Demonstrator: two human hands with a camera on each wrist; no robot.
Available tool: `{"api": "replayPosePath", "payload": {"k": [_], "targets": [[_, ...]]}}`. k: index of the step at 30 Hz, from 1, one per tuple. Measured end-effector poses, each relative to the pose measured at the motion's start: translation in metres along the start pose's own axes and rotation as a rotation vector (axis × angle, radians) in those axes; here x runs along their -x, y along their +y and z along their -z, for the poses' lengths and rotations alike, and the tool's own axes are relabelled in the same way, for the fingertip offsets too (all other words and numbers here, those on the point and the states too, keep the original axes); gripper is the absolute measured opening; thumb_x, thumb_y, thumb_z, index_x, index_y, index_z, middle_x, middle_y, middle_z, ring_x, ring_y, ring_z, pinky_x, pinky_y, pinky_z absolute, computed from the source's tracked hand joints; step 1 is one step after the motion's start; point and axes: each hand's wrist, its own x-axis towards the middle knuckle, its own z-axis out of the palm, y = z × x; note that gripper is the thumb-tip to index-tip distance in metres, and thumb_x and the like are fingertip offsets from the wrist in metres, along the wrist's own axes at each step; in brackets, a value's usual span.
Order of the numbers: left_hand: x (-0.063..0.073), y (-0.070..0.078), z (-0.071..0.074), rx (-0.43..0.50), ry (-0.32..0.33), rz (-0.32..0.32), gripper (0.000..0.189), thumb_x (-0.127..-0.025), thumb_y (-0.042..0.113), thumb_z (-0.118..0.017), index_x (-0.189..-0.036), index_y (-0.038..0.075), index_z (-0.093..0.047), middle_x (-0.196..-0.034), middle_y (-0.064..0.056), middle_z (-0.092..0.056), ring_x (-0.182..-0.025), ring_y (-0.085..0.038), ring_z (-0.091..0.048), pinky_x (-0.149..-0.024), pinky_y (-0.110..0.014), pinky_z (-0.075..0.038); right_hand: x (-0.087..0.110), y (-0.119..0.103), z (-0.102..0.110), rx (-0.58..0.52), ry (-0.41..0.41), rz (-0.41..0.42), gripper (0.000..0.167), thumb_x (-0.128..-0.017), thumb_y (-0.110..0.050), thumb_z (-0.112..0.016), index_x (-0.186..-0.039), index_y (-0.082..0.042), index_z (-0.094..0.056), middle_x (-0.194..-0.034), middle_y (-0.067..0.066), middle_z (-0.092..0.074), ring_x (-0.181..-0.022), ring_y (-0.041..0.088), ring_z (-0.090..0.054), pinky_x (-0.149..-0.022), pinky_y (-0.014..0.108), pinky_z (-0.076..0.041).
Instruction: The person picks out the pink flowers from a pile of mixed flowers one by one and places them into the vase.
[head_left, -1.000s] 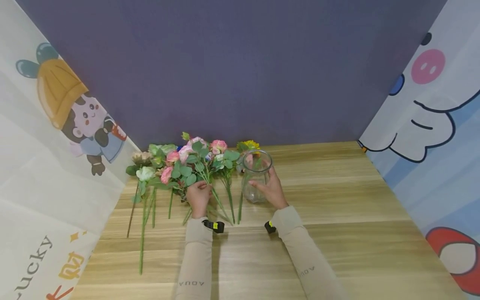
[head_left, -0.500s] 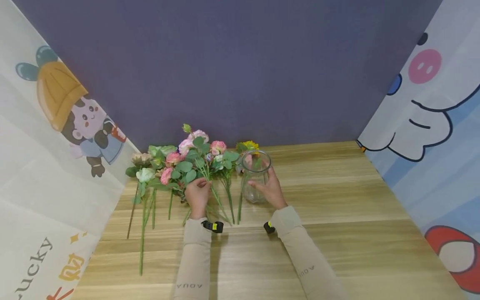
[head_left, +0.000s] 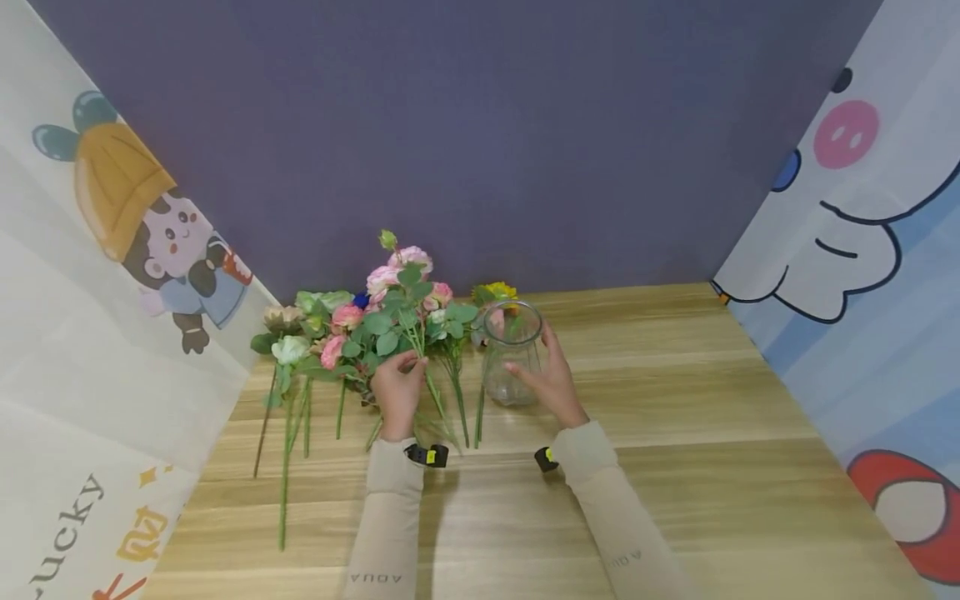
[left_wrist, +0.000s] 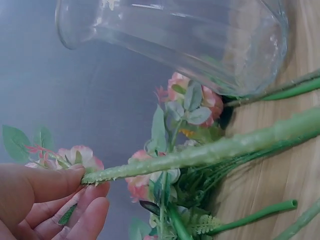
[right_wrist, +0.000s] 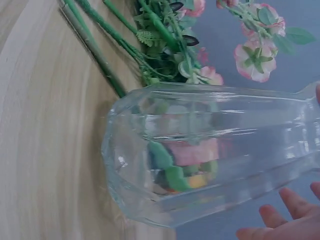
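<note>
My left hand (head_left: 398, 390) pinches the green stem (left_wrist: 215, 151) of an artificial pink-and-white flower spray (head_left: 384, 278) between thumb and fingertips. The spray's blooms are raised over the other flowers, its lower stem slanting toward the tabletop. A clear glass vase (head_left: 512, 367) stands upright to the right, with no stems inside. Around its right side spreads my right hand (head_left: 561, 382), thumb in front and fingers extended behind. In the right wrist view, several fingers (right_wrist: 272, 217) of that hand show apart from the glass vase wall (right_wrist: 200, 200).
Left of the vase lie several artificial flowers, among them a white one (head_left: 291, 348), a pink one (head_left: 333, 351) and a blue one (head_left: 362, 300). Behind the vase is a yellow flower (head_left: 498, 291). A dark partition (head_left: 480, 150) borders the wooden table (head_left: 675, 483) at the back.
My left hand has raised the flower spray, and its blooms now stand higher. My right hand has shifted slightly right, its fingers loosening from the vase, which stays in place.
</note>
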Motion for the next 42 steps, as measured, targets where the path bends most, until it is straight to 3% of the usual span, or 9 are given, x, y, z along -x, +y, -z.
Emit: {"api": "replayPosePath", "payload": {"k": [6, 12, 18, 24, 29, 34, 42], "targets": [[0.002, 0.006, 0.002, 0.011, -0.027, -0.012, 0.024, -0.083, 0.014, -0.074, -0.101, -0.001, -0.072, -0.089, -0.017, -0.071, -0.06, -0.025, -0.068, -0.048, -0.024, -0.051, 0.013, -0.015, 0.006, -0.01, 0.013, -0.019, 0.09, -0.083, -0.017, -0.073, -0.151, -0.008, -0.014, -0.154, 0.016, -0.019, -0.14, 0.035, -0.018, -0.111, 0.059, -0.015], [0.003, 0.022, 0.006, 0.074, -0.035, 0.006, 0.024, -0.082, 0.01, -0.073, -0.103, -0.002, -0.071, -0.093, -0.019, -0.071, -0.062, -0.026, -0.069, -0.051, -0.022, -0.054, 0.02, -0.02, 0.007, -0.02, 0.082, 0.061, 0.089, -0.083, -0.013, -0.073, -0.15, -0.004, -0.015, -0.153, 0.017, -0.02, -0.141, 0.033, -0.017, -0.114, 0.049, -0.016], [0.007, 0.039, 0.011, 0.192, -0.08, 0.005, 0.026, -0.083, 0.012, -0.073, -0.105, -0.001, -0.07, -0.097, -0.017, -0.07, -0.066, -0.028, -0.069, -0.055, -0.021, -0.054, 0.027, -0.028, 0.009, -0.006, 0.147, 0.13, 0.084, -0.082, -0.01, -0.073, -0.147, 0.0, -0.021, -0.15, 0.02, -0.025, -0.139, 0.032, -0.021, -0.114, 0.048, -0.018], [0.011, 0.056, 0.015, 0.207, -0.108, -0.026, 0.026, -0.082, 0.015, -0.074, -0.105, 0.002, -0.071, -0.097, -0.014, -0.071, -0.064, -0.026, -0.068, -0.055, -0.022, -0.055, 0.03, -0.037, 0.011, -0.071, 0.178, 0.192, 0.078, -0.083, -0.006, -0.072, -0.145, -0.001, -0.025, -0.144, 0.023, -0.033, -0.133, 0.034, -0.031, -0.112, 0.047, -0.025], [0.016, 0.066, 0.015, 0.206, -0.133, -0.023, 0.026, -0.082, 0.016, -0.075, -0.104, 0.003, -0.072, -0.097, -0.012, -0.071, -0.066, -0.028, -0.068, -0.055, -0.023, -0.054, 0.033, -0.05, 0.008, -0.114, 0.167, 0.219, 0.066, -0.082, 0.0, -0.07, -0.138, 0.008, -0.035, -0.128, 0.031, -0.046, -0.119, 0.037, -0.044, -0.106, 0.048, -0.034], [0.024, 0.077, 0.013, 0.233, -0.158, -0.033, 0.025, -0.082, 0.014, -0.074, -0.104, 0.002, -0.071, -0.1, -0.013, -0.071, -0.068, -0.027, -0.069, -0.058, -0.028, -0.056, 0.035, -0.06, 0.003, -0.124, 0.105, 0.197, 0.049, -0.084, 0.001, -0.068, -0.127, 0.012, -0.047, -0.116, 0.03, -0.055, -0.109, 0.042, -0.053, -0.098, 0.047, -0.043], [0.035, 0.089, 0.003, 0.228, -0.155, -0.161, 0.022, -0.08, 0.015, -0.076, -0.098, 0.003, -0.073, -0.092, -0.011, -0.072, -0.06, -0.021, -0.067, -0.051, -0.023, -0.053, 0.037, -0.074, -0.005, -0.073, 0.04, 0.19, 0.034, -0.086, -0.002, -0.066, -0.116, 0.011, -0.058, -0.11, 0.025, -0.062, -0.098, 0.036, -0.062, -0.088, 0.041, -0.051]]}}
